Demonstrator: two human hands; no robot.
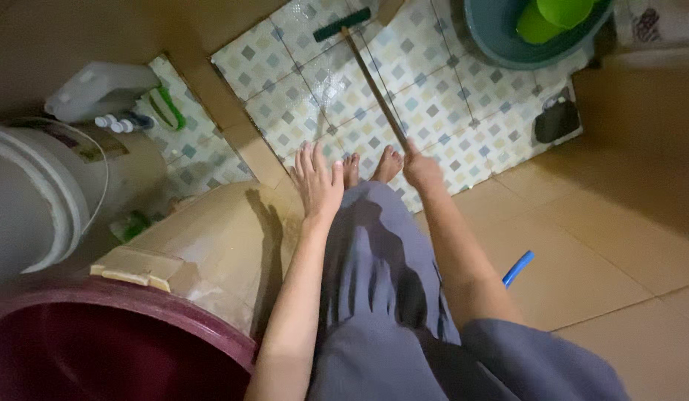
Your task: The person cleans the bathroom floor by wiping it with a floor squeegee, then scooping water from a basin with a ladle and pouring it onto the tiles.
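Right hand (421, 168) gripping wooden broom handle (374, 82), green head (343, 24) lying far out on patterned tiles (433, 67); left hand (317, 180) hovering open, fingers spread (touching nothing), above grey skirt (374, 282), bare feet (370, 167) just beyond.

Patterned tile floor (433, 82), brush (343, 24), basin (493, 37)

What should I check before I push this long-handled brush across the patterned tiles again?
1. Grip: right hand closed around the wooden handle: ok.
2. Left hand open, holding nothing: ok.
3. Brush head on the tiles: ok.
4. Bare feet right beside the handle's path: not ok.
5. Teal basin and dark object clear of the brush head: ok.
6. Wet or dry tiles: cannot tell.
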